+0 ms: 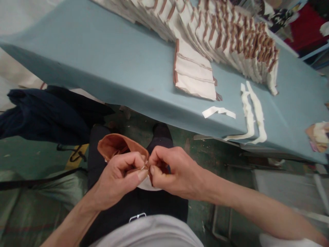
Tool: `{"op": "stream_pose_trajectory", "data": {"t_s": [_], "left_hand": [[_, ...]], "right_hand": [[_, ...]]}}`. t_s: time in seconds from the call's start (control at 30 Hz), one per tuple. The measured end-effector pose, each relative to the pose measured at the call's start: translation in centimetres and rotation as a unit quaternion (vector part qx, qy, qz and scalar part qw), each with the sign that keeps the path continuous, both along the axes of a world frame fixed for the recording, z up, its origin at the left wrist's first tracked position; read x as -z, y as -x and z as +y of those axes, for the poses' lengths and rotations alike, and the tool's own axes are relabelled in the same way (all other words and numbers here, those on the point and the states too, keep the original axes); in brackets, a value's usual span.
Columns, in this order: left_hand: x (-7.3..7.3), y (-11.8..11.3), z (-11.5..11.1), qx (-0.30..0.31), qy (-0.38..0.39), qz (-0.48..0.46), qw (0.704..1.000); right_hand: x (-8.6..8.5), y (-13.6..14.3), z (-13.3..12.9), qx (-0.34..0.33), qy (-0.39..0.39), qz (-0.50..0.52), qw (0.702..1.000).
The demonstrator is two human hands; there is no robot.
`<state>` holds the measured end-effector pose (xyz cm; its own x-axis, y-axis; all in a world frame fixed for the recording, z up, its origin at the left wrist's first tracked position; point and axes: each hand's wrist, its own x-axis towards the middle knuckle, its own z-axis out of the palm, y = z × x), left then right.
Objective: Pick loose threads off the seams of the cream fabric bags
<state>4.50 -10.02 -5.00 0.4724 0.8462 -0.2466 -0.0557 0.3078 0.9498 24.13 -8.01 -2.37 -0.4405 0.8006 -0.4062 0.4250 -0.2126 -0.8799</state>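
Over my lap I hold a brown and white fabric piece (117,143) between both hands. My left hand (123,173) is closed, its thumb and forefinger pinching the edge of the cloth. Fingertip to fingertip with it, my right hand (171,171) pinches the same edge from the other side. The brown part of the cloth bulges up behind my left hand, and a white part shows below the fingers. Exactly what lies between the fingertips is too small to make out.
On the blue-grey table (102,58) stands a long row of folded white pieces with brown edges (218,31). One folded white piece (194,73) lies apart in front. White strips (248,113) lie near the table's edge. Dark blue cloth (46,113) hangs at the left.
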Motion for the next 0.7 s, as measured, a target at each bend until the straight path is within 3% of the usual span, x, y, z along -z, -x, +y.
{"op": "stream_pose_trajectory", "data": {"t_s": [0.07, 0.13, 0.17, 0.23, 0.3, 0.4, 0.53, 0.7], "left_hand": [[-1.4, -0.3, -0.9, 0.018, -0.054, 0.005, 0.998], [-2.7, -0.6, -1.6, 0.02, -0.112, -0.019, 0.993], [-3.1, -0.8, -1.7, 0.022, -0.106, -0.028, 0.994], [-3.3, -0.8, -1.4, 0.021, -0.02, -0.024, 0.999], [-2.8, -0.5, -0.5, -0.014, 0.038, -0.031, 0.999], [-2.0, 0.2, 0.9, -0.048, 0.038, -0.046, 0.997], [-2.0, 0.4, 2.0, -0.051, 0.002, -0.02, 0.998], [-2.6, 0.2, 2.6, -0.05, -0.045, 0.049, 0.996]], "right_hand": [[1.5, -0.8, 0.9, -0.028, -0.061, -0.087, 0.994], [3.2, -1.7, 1.7, -0.039, -0.024, -0.122, 0.991], [3.8, -2.1, 2.0, -0.039, -0.019, -0.12, 0.992], [4.4, -2.7, 2.2, -0.02, -0.02, -0.102, 0.994], [3.9, -2.9, 2.1, 0.04, -0.007, -0.027, 0.999], [2.1, -2.5, 1.4, 0.1, -0.001, 0.072, 0.992], [-0.2, -1.6, 0.8, 0.086, -0.014, 0.109, 0.99], [-1.3, -0.6, 1.0, 0.067, -0.051, 0.099, 0.992]]}}
